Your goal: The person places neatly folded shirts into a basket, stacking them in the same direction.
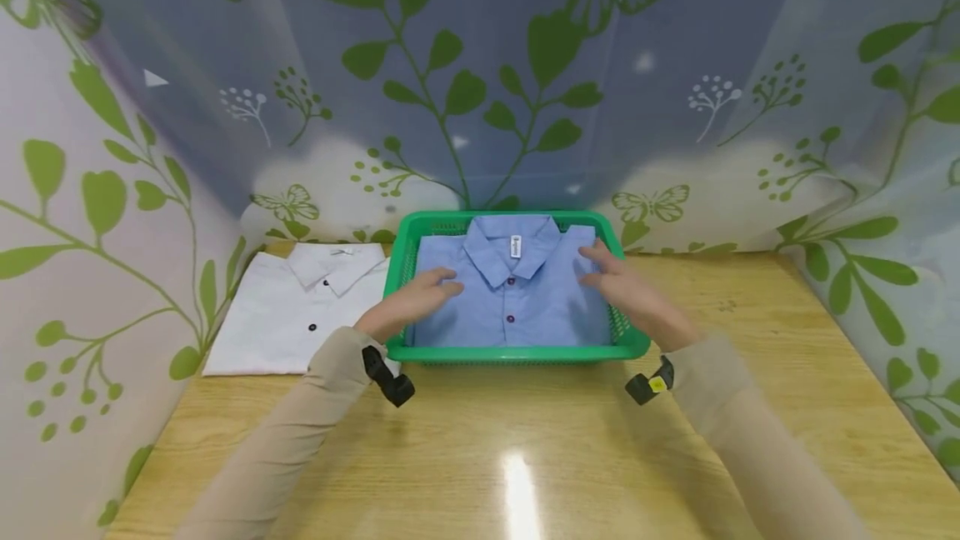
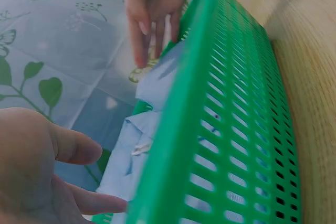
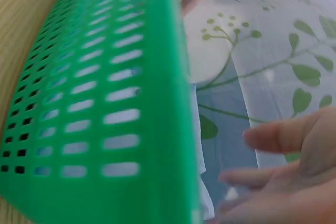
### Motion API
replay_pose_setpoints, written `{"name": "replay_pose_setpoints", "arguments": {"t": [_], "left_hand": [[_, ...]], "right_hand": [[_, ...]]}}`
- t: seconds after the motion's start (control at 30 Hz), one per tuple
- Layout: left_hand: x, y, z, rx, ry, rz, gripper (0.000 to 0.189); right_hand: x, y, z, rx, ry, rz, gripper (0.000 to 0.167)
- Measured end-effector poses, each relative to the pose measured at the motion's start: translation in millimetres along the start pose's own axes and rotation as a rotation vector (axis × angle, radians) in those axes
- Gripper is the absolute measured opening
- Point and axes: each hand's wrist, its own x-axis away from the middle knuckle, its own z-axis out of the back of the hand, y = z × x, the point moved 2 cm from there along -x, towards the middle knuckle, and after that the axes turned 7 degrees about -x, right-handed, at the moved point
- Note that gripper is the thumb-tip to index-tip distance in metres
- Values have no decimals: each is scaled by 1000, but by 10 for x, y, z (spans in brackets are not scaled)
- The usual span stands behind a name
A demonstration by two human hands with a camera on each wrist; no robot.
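A folded blue shirt point(image 1: 480, 307) lies collar up in a green plastic basket point(image 1: 510, 353), with dark buttons down its front and a white label at the neck. Over the basket's left side reaches my left hand point(image 1: 412, 300), its fingers loosely extended above the shirt. My right hand point(image 1: 633, 288) is over the opposite side, fingers spread near the shirt's right shoulder. Both wrist views show nothing pinched between thumb and fingers: the left hand point(image 2: 31, 156) and the right hand point(image 3: 294, 174) are each beside the basket's rim.
On the wooden table point(image 1: 450, 448), a folded white shirt point(image 1: 277, 332) with dark buttons lies left of the basket, its right part behind my left arm. A curtain point(image 1: 480, 165) with green leaves and butterflies hangs behind the table and along both sides.
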Motion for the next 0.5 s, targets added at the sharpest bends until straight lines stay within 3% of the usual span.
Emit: {"name": "replay_pose_setpoints", "arguments": {"t": [0.17,0.37,0.5], "left_hand": [[-30,-74,-45,33,-25,50,61],[-68,-141,-114,40,-9,39,62],[-78,-177,-164,31,4,40,62]], "right_hand": [[-18,49,-126,27,-91,-46,63],[-126,210,-164,-178,-124,-191,67],[-171,287,-167,-253,-121,-212,68]]}}
